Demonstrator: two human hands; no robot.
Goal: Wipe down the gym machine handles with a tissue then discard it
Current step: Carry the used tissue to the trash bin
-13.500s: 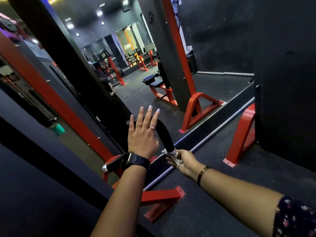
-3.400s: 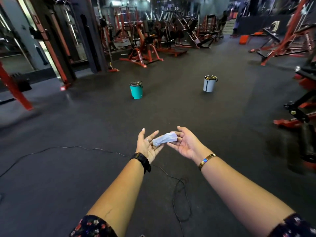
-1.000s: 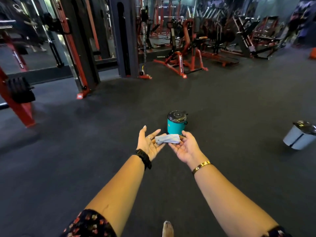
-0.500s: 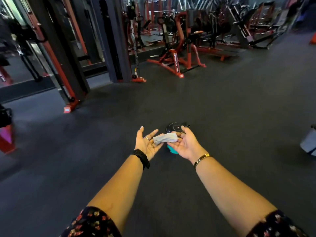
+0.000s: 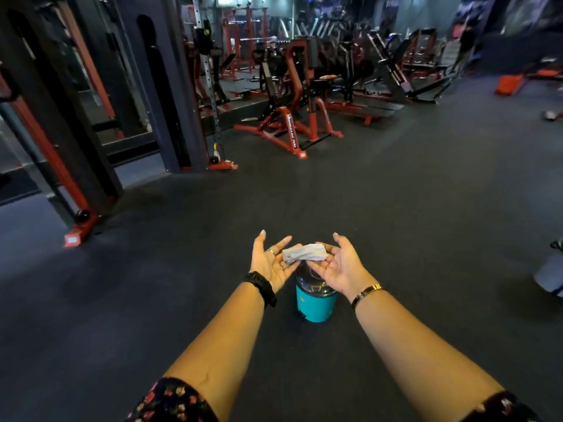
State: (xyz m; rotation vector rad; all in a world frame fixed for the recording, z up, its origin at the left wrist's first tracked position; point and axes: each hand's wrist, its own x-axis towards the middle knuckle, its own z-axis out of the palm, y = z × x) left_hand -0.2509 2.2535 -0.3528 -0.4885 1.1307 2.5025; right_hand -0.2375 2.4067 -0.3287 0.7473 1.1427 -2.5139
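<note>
Above the teal bin [image 5: 316, 306], tissue [image 5: 304, 252] rests across left hand [image 5: 271, 266] and right hand [image 5: 341, 266].

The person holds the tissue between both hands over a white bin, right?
Not white: the head view shows the tissue held between the left hand and right hand over the teal bin. The white bin stands apart at the right edge.

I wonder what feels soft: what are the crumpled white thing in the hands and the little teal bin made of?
The crumpled white tissue looks like thin, matte paper: it is creased and limp. The small teal round bin seems smooth painted metal or plastic; its dark domed lid shines.
</note>
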